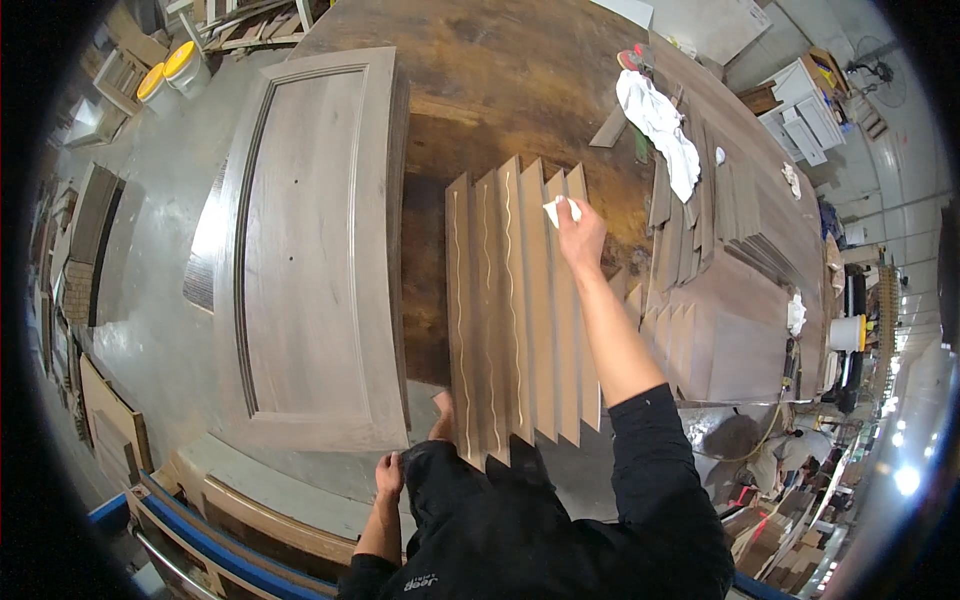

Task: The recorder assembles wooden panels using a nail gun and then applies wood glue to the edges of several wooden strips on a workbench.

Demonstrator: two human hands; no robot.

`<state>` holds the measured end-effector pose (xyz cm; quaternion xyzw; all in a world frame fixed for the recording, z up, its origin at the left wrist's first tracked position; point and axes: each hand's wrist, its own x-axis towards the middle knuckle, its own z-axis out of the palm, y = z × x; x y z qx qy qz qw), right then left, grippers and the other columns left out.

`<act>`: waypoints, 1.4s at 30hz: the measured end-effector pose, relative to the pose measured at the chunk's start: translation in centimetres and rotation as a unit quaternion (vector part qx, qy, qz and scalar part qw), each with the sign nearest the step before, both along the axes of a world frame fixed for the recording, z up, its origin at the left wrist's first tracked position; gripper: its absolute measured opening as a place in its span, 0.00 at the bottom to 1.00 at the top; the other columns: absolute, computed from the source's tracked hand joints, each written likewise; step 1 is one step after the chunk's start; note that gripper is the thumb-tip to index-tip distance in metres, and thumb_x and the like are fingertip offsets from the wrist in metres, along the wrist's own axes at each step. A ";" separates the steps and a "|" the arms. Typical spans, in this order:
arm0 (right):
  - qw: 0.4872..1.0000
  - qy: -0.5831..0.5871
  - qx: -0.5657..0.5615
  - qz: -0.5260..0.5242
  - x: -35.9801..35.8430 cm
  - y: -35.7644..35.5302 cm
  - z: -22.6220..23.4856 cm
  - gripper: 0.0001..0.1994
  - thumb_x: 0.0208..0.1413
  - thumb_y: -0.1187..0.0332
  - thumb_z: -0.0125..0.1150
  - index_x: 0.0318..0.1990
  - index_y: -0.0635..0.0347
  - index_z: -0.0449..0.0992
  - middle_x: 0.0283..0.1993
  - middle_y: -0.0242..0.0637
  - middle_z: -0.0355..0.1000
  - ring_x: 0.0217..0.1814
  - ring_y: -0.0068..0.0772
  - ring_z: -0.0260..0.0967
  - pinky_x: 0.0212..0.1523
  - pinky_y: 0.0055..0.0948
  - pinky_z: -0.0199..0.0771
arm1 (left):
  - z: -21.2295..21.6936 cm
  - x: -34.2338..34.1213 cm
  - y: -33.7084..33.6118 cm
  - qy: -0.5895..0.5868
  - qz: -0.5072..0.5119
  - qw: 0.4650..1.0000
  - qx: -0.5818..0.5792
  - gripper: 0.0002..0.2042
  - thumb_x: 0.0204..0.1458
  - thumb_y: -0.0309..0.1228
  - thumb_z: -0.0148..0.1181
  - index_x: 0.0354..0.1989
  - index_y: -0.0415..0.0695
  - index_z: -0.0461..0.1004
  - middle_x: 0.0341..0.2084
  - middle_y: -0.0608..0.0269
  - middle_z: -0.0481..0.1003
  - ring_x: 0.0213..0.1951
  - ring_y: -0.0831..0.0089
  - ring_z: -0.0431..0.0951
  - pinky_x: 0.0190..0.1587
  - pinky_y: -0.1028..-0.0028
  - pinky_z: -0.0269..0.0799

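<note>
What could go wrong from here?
1. The wavy beads on the three leftmost wooden strips lie uncovered; the right hand, holding a white item, might smear them.
2. The strips' near ends seem to overhang the table; a bump could shift them.
3. The framed panel seems to overhang too; a knock might dislodge it.

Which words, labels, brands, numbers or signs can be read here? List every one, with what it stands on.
Black top: small pale lettering near the picture's lower edge; I don't copy out printed words.
Buckets with yellow lids, upper left: any marking is too small to read.
Boards: none that I can make out.
Framed panel: none that I can make out.
</note>
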<state>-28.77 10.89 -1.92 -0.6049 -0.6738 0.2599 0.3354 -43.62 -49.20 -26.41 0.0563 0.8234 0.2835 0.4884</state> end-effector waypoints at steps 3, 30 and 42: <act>1.000 0.012 -0.002 -0.003 -1.6 2.8 -0.4 0.17 0.61 0.56 0.59 0.42 0.63 0.80 0.36 0.52 0.78 0.38 0.48 0.77 0.41 0.37 0.73 | -0.1 0.6 0.1 -0.067 0.075 0.995 0.003 0.20 0.64 0.43 0.53 0.48 0.35 0.74 0.38 0.55 0.79 0.38 0.66 0.79 0.36 0.69 0.74; 0.999 -0.027 0.000 0.021 4.5 -6.5 0.1 0.13 0.60 0.60 0.62 0.42 0.63 0.80 0.36 0.49 0.79 0.38 0.45 0.78 0.43 0.33 0.74 | 2.2 1.8 4.6 -0.037 0.019 0.999 -0.009 0.22 0.63 0.42 0.55 0.43 0.29 0.75 0.33 0.54 0.79 0.36 0.67 0.77 0.43 0.67 0.73; 0.995 0.005 -0.095 0.035 10.0 -20.3 0.7 0.11 0.60 0.64 0.65 0.41 0.64 0.79 0.32 0.39 0.79 0.34 0.25 0.75 0.36 0.27 0.74 | -0.5 1.8 3.7 -0.036 0.003 0.999 0.023 0.19 0.63 0.41 0.53 0.43 0.32 0.76 0.33 0.59 0.78 0.36 0.71 0.75 0.42 0.70 0.71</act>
